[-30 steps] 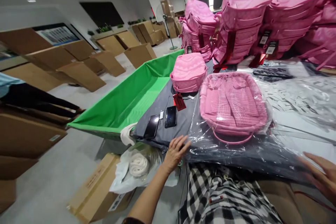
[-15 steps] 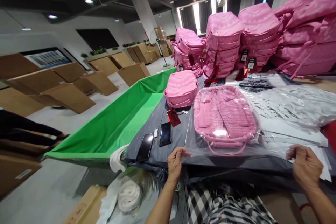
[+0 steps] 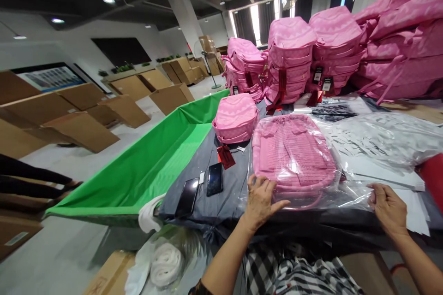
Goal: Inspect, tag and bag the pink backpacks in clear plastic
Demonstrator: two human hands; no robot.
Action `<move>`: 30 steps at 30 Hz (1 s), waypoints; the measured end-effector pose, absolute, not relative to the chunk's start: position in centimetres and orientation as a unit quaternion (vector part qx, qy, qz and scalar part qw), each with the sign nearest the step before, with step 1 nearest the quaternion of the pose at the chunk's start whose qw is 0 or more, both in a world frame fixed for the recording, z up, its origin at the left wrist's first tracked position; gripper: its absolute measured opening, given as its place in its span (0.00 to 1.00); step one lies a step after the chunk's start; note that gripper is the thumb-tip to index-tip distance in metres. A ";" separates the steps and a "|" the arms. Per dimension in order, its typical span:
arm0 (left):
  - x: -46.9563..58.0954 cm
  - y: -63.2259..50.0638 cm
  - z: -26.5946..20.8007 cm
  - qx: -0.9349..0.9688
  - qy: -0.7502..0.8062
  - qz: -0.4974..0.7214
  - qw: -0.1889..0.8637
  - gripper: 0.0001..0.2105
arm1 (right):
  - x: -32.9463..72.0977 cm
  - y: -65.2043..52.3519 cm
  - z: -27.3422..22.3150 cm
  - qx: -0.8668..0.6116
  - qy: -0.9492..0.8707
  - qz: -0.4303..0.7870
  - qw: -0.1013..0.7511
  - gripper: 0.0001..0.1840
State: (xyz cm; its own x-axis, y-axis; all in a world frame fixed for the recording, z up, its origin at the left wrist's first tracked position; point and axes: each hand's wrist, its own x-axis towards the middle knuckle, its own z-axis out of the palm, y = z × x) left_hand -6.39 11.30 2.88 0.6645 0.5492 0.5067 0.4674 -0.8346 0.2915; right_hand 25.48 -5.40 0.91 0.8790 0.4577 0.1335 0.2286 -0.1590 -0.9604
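Note:
A pink backpack lies flat inside a clear plastic bag on the dark-covered table, its handle toward me. My left hand rests with fingers spread on the bag's near left corner, by the backpack's lower edge. At the bag's near right corner, my right hand pinches the plastic edge between thumb and fingers. Left of the bagged backpack stands a smaller pink bag with a red tag hanging from it onto the table.
Two phones, one dark phone among them, lie at the left. Stacked pink backpacks line the back. A pile of clear plastic bags is at the right. A green-lined bin adjoins the table's left side. Cardboard boxes stand beyond.
My left hand has let go of the bag's edge and moved right and up onto the plastic, fingers spreading. My right hand has shifted slightly left, still pinching the edge.

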 end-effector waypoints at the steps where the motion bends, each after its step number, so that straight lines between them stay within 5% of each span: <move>1: -5.9 11.0 2.9 0.919 0.269 0.283 0.064 0.24 | 25.4 -5.3 1.0 -0.756 -0.226 0.091 0.608 0.33; 7: -5.3 11.6 2.5 0.917 0.254 0.288 0.109 0.10 | 25.8 -5.5 0.4 -0.757 -0.251 0.075 0.599 0.30; 10: -4.6 13.1 3.0 0.909 0.256 0.298 0.136 0.11 | 26.5 -5.7 0.5 -0.766 -0.266 0.047 0.583 0.27; 16: -2.3 16.0 3.6 0.857 0.285 0.226 0.365 0.19 | 28.9 -4.0 0.9 -0.807 -0.249 0.100 0.526 0.32; 21: -2.0 16.4 4.1 0.848 0.285 0.213 0.393 0.17 | 30.6 -4.8 1.4 -0.790 -0.238 0.154 0.544 0.31; 25: -1.7 16.4 4.6 0.838 0.280 0.219 0.414 0.19 | 34.0 -10.4 3.6 -0.809 -0.223 0.060 0.540 0.27; 30: -1.7 16.5 4.5 0.838 0.276 0.194 0.428 0.25 | 39.0 -18.5 7.1 -0.897 -0.114 -0.072 0.422 0.15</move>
